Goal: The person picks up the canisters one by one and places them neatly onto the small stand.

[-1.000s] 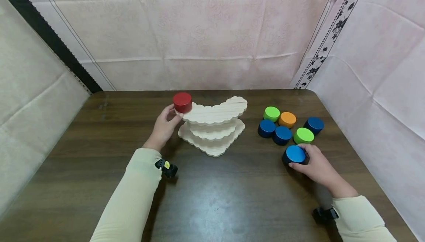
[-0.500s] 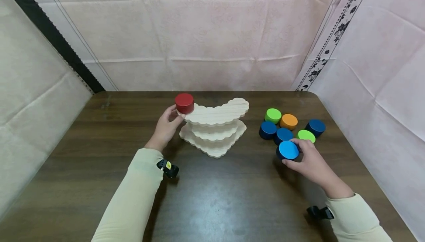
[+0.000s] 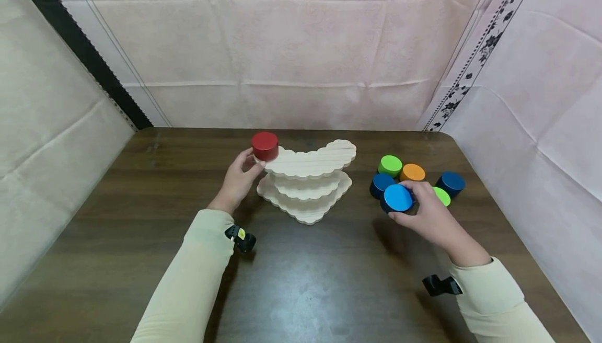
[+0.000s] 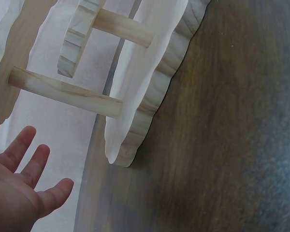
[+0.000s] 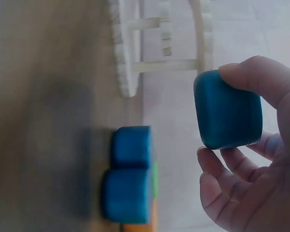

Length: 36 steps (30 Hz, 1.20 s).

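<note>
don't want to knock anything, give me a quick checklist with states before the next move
1. Right hand gripping the lifted blue cylinder: ok, thumb and fingers hold it.
2. Lifted blue cylinder clear of the lower blue cylinders: ok, the right wrist view shows a gap.
3. Wooden stand upright: ok, bottom tier flat on the table.
4. Red cylinder fully seated on the top tier: cannot tell, left hand is at its base.
5. Right hand over the stand: not ok, it is off to the right.
</note>
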Motion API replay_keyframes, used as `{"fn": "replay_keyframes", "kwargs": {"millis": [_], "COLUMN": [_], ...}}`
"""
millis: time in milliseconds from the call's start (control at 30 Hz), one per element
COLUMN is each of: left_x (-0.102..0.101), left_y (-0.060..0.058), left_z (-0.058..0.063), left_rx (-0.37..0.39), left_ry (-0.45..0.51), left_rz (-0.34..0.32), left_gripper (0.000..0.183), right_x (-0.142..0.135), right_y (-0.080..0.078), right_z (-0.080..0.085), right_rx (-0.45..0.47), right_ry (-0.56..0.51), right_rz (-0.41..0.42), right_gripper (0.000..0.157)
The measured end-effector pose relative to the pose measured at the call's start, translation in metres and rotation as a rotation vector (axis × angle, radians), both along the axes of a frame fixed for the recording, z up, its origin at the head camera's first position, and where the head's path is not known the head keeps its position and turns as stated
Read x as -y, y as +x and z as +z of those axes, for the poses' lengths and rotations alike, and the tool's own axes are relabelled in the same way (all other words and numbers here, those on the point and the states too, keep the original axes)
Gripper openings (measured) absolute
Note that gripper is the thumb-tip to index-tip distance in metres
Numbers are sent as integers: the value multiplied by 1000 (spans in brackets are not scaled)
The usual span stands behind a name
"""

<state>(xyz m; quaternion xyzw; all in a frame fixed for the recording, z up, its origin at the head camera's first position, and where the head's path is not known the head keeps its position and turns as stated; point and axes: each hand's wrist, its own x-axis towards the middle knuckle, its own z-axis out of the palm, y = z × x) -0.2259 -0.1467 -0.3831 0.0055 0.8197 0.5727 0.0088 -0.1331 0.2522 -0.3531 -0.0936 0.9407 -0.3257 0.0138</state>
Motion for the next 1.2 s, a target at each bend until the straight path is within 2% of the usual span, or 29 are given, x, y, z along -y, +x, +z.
{"fn": "replay_keyframes", "kwargs": {"millis": [533, 933, 1200], "left_x": [-1, -3, -2], "left_y": [1, 1, 1], "left_z": [1, 0, 1], "left_rx": [1, 14, 11], "left_ry": [26, 38, 43], "left_rz": [5, -5, 3], "left_gripper": [61, 61, 61], "right_x": [35, 65, 90], "right_y": [-32, -49, -58], "right_z": [35, 41, 51], "right_rx": [-76, -76, -76], "right_ry": [-56, -103, -117], "right_rz": [38, 88, 135], "right_gripper": [69, 65, 68]}}
